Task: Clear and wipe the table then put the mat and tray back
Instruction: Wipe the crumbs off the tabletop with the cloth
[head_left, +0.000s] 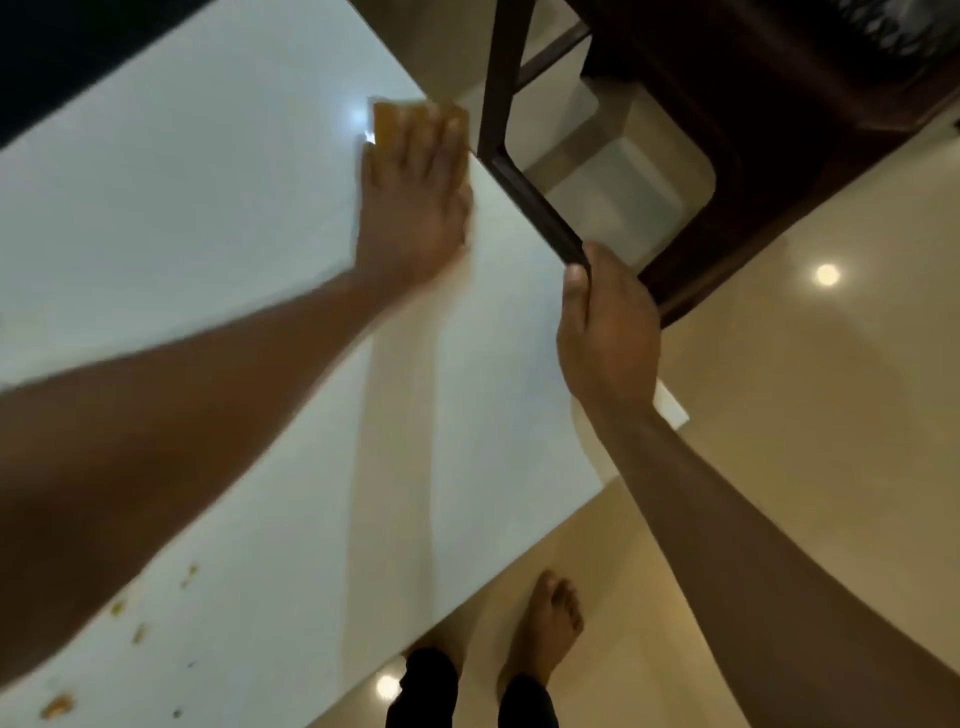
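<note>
My left hand (415, 197) lies flat on an orange cloth (387, 122), pressing it onto the white table (182, 234) near the table's far right edge. The cloth shows only beyond my fingertips; the rest is under the hand. My right hand (605, 322) grips the top rail of a dark wooden chair (524, 202) that stands beside the table. Small orange-brown food crumbs (57, 705) lie on the table at the lower left. No mat or tray is in view.
The chair's dark seat and frame (779, 104) fill the upper right. Glossy beige floor (805, 441) runs along the right and bottom. My bare foot (545, 623) stands on it just off the table's near edge.
</note>
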